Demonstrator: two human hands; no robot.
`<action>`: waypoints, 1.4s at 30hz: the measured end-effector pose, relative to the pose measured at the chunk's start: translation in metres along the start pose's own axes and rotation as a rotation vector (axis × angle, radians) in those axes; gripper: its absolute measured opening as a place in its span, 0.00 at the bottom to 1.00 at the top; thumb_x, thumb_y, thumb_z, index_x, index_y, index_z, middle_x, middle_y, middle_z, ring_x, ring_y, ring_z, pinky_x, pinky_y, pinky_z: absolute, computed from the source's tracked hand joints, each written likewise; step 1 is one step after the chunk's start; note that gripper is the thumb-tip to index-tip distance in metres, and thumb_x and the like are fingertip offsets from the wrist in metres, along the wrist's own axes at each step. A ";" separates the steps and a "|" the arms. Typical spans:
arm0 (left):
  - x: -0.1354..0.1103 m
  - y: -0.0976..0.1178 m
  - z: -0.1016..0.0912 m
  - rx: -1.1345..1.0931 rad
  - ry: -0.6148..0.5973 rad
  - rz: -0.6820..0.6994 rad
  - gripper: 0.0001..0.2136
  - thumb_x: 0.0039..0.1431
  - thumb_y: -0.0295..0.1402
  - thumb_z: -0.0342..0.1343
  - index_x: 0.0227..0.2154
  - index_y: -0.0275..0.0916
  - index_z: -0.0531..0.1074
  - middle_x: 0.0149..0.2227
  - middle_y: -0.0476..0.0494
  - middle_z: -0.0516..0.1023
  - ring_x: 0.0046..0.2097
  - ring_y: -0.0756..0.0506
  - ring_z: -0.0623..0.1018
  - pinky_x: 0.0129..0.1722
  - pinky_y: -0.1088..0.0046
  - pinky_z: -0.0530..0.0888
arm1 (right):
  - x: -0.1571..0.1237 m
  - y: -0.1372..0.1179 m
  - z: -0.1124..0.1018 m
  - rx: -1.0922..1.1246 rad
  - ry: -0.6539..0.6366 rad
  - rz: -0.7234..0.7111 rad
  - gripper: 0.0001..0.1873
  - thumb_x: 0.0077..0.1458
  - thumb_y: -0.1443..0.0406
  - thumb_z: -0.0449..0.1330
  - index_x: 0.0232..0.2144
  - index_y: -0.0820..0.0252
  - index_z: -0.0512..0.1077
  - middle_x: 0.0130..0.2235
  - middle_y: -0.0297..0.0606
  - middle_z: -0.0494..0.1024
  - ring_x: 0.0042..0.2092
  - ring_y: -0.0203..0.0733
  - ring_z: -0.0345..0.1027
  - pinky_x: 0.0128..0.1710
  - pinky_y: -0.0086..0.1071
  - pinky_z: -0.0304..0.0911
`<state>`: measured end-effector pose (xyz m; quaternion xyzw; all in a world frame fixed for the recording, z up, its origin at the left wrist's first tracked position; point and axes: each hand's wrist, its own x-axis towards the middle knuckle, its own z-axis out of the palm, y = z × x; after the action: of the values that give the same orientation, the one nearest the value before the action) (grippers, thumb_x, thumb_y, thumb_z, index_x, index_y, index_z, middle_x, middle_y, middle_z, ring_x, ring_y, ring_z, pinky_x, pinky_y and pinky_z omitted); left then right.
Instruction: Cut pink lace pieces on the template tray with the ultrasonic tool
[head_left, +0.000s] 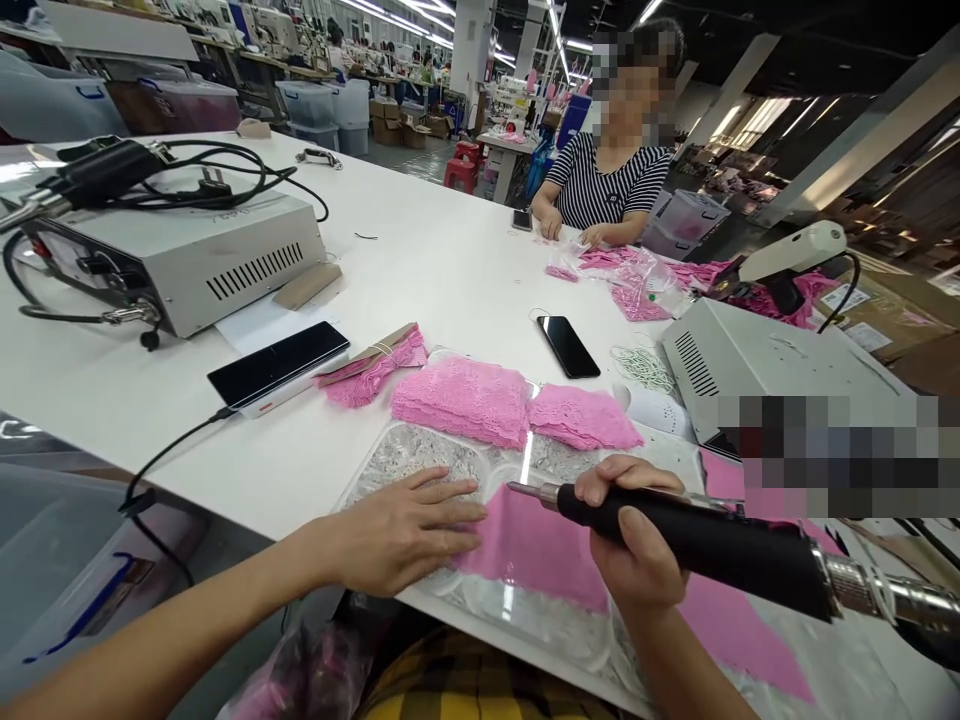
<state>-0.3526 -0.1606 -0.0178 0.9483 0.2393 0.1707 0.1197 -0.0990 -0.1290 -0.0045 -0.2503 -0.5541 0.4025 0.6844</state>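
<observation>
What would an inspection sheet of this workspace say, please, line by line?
surface: white table, crowded near the person
work things: pink cloth lying flat; black tool, its metal tip above the cloth
clutter: pink lace stacks, phone, rubber bands, grey machine box
hands: left hand open and flat, fingertips at the cloth's edge; right hand closed around the black tool
cables: black cable hangs over the table's left edge
surroundings: co-worker in a striped shirt sits opposite, handling pink pieces
</observation>
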 end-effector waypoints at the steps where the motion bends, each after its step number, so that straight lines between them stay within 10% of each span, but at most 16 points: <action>1: 0.000 0.000 0.000 0.001 0.003 0.002 0.15 0.65 0.31 0.50 0.53 0.40 0.70 0.59 0.44 0.69 0.65 0.42 0.61 0.68 0.61 0.50 | -0.001 0.000 0.000 0.001 -0.002 0.005 0.07 0.51 0.66 0.56 0.35 0.56 0.70 0.36 0.34 0.69 0.28 0.33 0.65 0.29 0.35 0.65; 19: -0.015 -0.003 0.010 -0.104 0.177 0.088 0.21 0.46 0.22 0.48 0.45 0.39 0.70 0.49 0.44 0.79 0.62 0.41 0.67 0.65 0.61 0.58 | 0.000 0.002 0.000 -0.023 -0.018 0.020 0.04 0.50 0.66 0.58 0.32 0.57 0.70 0.34 0.34 0.70 0.28 0.34 0.65 0.30 0.36 0.65; 42: -0.014 -0.002 0.007 -0.107 0.155 0.127 0.15 0.44 0.22 0.46 0.35 0.38 0.72 0.46 0.43 0.80 0.55 0.40 0.73 0.56 0.61 0.66 | -0.006 -0.007 0.001 0.005 0.016 0.105 0.07 0.46 0.67 0.56 0.31 0.59 0.71 0.33 0.34 0.69 0.26 0.33 0.63 0.27 0.36 0.64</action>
<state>-0.3626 -0.1666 -0.0289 0.9379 0.1778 0.2630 0.1401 -0.0980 -0.1377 -0.0016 -0.2806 -0.5337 0.4371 0.6674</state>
